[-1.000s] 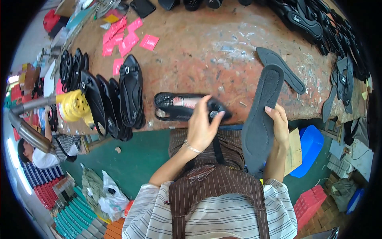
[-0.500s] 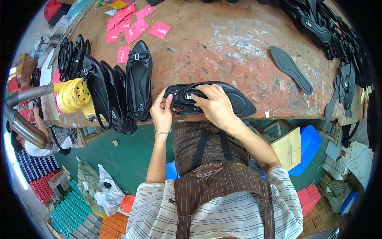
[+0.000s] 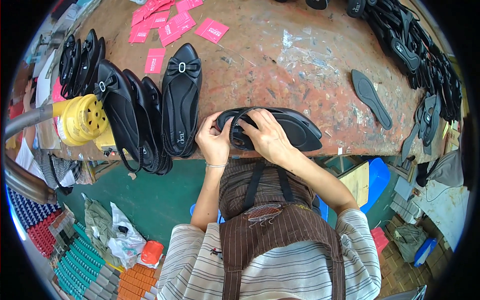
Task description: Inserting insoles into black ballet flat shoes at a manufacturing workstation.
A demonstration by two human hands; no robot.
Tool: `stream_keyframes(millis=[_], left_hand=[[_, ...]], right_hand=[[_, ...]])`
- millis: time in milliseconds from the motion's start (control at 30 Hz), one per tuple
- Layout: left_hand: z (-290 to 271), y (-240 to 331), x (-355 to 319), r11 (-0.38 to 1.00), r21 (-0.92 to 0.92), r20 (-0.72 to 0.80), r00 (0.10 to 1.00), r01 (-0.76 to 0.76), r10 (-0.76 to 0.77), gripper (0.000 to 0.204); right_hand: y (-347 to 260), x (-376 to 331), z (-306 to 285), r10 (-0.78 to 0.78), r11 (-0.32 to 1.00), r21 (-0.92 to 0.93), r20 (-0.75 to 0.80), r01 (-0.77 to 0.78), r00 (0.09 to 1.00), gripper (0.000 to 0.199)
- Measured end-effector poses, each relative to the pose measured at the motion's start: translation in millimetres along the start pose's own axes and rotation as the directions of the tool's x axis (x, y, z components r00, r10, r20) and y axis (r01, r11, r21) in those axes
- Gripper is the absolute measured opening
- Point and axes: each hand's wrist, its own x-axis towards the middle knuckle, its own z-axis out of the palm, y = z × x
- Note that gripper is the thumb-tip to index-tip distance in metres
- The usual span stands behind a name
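Right at the near edge of the worktop (image 3: 310, 55), both hands now press on the black shoe (image 3: 280, 127): a second ago the right hand (image 3: 267, 137) held a loose sole upright; left hand (image 3: 214, 142) grips the heel, so pressing looks underway.

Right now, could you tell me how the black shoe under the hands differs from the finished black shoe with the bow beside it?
The shoe under the hands lies crosswise along the table edge; the bow shoe points away from the person. The held shoe is gripped by the left hand and right hand; the bow shoe lies untouched. Only the bow shoe shows a buckled bow. Both are black.
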Motion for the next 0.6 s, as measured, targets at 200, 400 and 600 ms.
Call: stream_keyframes(millis=[200,400,600], left_hand=[[7,2,2,0.984,-0.155,-0.081,0.992,0.084,-0.098,0.009],[2,4,6,1.0,0.014,-0.06,0.998,0.018,-0.017,0.013],[4,26,-33,0.983,0.186,0.132,0.991,0.009,-0.034,0.015]], right_hand=[[-5,-1,-6,-0.144,0.989,-0.003,0.144,0.146,0.979,0.041],[-19,-31,-20,0.174,0.917,-0.376,0.085,-0.13,0.981,0.044],[14,-9,-40,0.203,0.821,-0.393,-0.478,-0.415,0.855,0.047]])
